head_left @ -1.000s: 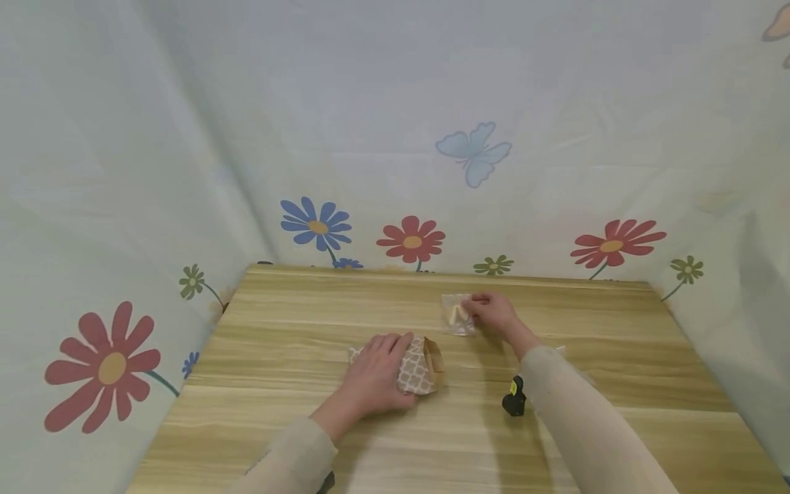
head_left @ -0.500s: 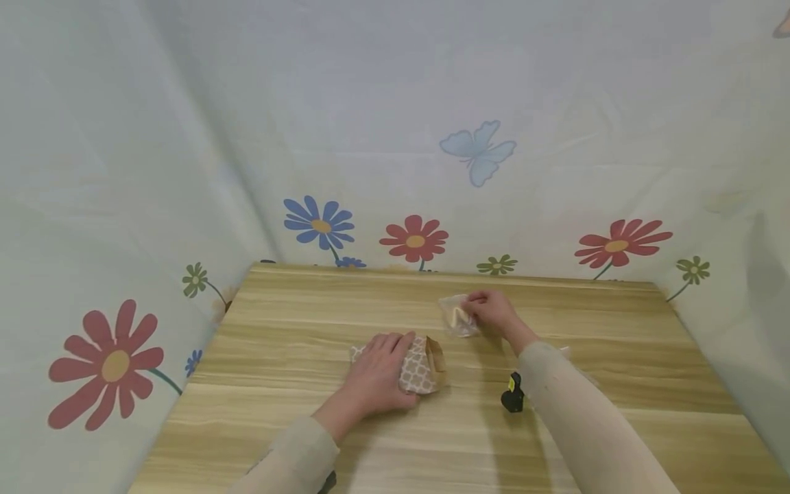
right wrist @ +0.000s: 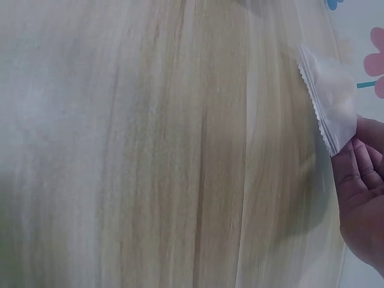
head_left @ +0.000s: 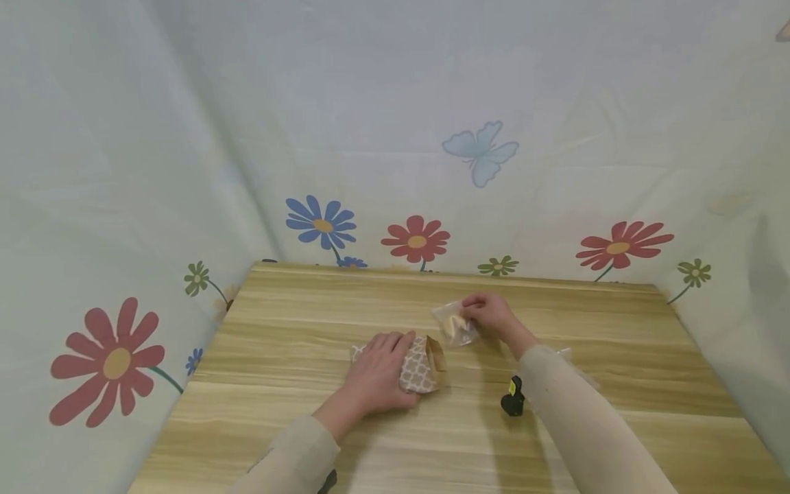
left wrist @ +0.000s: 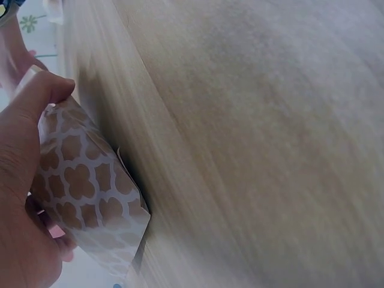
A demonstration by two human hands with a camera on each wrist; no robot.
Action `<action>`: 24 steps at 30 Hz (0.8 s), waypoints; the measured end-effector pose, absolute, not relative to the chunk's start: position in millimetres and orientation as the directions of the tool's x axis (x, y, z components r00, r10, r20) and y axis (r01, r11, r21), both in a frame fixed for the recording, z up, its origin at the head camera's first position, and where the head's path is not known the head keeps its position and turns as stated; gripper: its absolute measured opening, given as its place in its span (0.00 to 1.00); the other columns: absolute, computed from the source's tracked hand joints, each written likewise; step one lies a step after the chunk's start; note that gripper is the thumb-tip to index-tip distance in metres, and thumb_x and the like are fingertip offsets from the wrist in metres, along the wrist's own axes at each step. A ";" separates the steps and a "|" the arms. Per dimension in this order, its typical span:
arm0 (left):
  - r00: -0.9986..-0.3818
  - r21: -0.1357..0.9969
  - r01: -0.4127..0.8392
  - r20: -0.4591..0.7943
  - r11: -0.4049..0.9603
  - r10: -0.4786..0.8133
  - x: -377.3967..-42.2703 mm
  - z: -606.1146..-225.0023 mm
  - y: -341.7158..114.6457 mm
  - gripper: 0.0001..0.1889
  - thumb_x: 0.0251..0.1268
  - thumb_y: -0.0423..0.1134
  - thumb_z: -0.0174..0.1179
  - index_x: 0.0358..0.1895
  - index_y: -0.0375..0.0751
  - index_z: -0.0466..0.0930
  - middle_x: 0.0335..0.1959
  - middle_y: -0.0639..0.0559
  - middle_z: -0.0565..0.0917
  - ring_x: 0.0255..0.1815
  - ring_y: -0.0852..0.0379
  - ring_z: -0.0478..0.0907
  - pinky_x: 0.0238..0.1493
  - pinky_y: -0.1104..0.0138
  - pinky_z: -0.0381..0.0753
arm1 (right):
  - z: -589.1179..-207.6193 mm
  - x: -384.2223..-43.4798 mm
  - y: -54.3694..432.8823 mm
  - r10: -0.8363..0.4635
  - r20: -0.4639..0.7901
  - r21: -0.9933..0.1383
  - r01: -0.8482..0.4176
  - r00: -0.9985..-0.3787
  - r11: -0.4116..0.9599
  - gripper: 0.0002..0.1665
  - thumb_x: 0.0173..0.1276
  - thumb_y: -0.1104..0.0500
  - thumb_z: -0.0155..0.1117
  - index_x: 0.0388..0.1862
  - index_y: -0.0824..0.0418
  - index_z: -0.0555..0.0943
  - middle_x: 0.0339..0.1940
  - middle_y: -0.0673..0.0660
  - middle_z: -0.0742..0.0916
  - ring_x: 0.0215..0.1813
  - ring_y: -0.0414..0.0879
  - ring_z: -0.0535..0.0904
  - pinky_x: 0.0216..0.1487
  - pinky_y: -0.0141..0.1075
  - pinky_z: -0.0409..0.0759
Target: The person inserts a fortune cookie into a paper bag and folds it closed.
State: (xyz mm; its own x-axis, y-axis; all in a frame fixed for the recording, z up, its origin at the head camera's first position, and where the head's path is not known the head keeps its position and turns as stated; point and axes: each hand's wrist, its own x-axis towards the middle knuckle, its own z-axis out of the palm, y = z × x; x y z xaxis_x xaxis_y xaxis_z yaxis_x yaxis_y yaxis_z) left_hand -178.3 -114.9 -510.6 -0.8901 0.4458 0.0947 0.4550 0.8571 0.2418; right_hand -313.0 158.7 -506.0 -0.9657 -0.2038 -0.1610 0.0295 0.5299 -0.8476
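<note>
- Near the middle of the wood-grain table [head_left: 296, 309], left hand [head_left: 378, 374] grasps a patterned paper bag [head_left: 416, 369], thumb on the near side, fingers over the top.
- Bag lies on its side, brown with white lattice print; mouth gapes to the right, brown inside visible.
- Left wrist view: thumb presses the bag, other fingers partly hidden behind it.
- Right hand [head_left: 492, 315] pinches a clear packet [head_left: 453, 321] by one corner, between thumb and fingers.
- Packet is tilted, beyond the bag and a bit to its right, apart from it; pale yellowish contents [head_left: 456, 330] show through, exact item unclear.
- Right wrist view: packet edge is serrated, film looks whitish; cannot tell if its lower end touches the table.
- Black object [head_left: 513, 399] with yellow patch [head_left: 512, 387] sits right of the bag, just beside the right sleeve [head_left: 586, 418].
- Small whitish thing [head_left: 565, 353] peeks out past that sleeve, mostly hidden.
- Dark item [head_left: 328, 482] pokes out beside the left sleeve [head_left: 299, 453], too covered to identify.
- Light backdrop [head_left: 370, 89] behind table: red, blue, green flowers, pale blue butterfly [head_left: 481, 152].
</note>
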 end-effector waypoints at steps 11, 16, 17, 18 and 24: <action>-0.888 0.236 0.459 0.095 0.857 0.450 -184.7 -514.2 -113.4 0.61 0.46 0.65 0.76 0.83 0.42 0.60 0.72 0.44 0.75 0.74 0.45 0.71 0.80 0.50 0.67 | -497.5 -299.0 174.1 -0.162 -0.124 -0.947 0.068 -0.979 0.313 0.20 0.77 0.64 0.67 0.60 0.76 0.81 0.48 0.65 0.90 0.42 0.41 0.86 0.47 0.35 0.89; -0.888 0.264 0.457 0.082 0.849 0.453 -187.5 -512.3 -108.3 0.61 0.47 0.65 0.77 0.83 0.43 0.59 0.73 0.45 0.74 0.74 0.45 0.70 0.80 0.49 0.67 | -490.8 -283.9 185.4 -0.129 -0.078 -0.981 0.053 -0.989 0.185 0.20 0.77 0.66 0.67 0.62 0.78 0.79 0.44 0.58 0.89 0.42 0.39 0.86 0.49 0.35 0.90; -0.887 0.266 0.458 0.082 0.848 0.454 -188.5 -512.6 -107.0 0.61 0.47 0.65 0.77 0.84 0.43 0.59 0.73 0.45 0.74 0.74 0.45 0.70 0.80 0.49 0.67 | -489.7 -280.4 187.3 -0.117 -0.069 -0.986 0.050 -0.991 0.158 0.20 0.77 0.67 0.67 0.61 0.78 0.79 0.43 0.56 0.89 0.42 0.38 0.86 0.49 0.35 0.90; -0.886 0.266 0.462 0.086 0.846 0.456 -189.7 -513.1 -105.9 0.61 0.47 0.66 0.77 0.83 0.43 0.59 0.73 0.45 0.74 0.74 0.45 0.70 0.80 0.49 0.67 | -488.2 -276.5 188.8 -0.106 -0.063 -0.990 0.048 -0.992 0.132 0.19 0.77 0.67 0.67 0.61 0.78 0.79 0.42 0.54 0.89 0.42 0.38 0.86 0.49 0.35 0.90; -0.877 0.267 0.479 0.105 0.836 0.469 -194.4 -513.7 -99.1 0.61 0.48 0.67 0.76 0.84 0.43 0.58 0.72 0.45 0.75 0.73 0.45 0.71 0.80 0.49 0.68 | -478.9 -253.8 193.4 -0.076 -0.013 -0.999 0.010 -0.997 0.038 0.16 0.76 0.68 0.68 0.57 0.78 0.79 0.38 0.49 0.89 0.43 0.39 0.87 0.48 0.36 0.90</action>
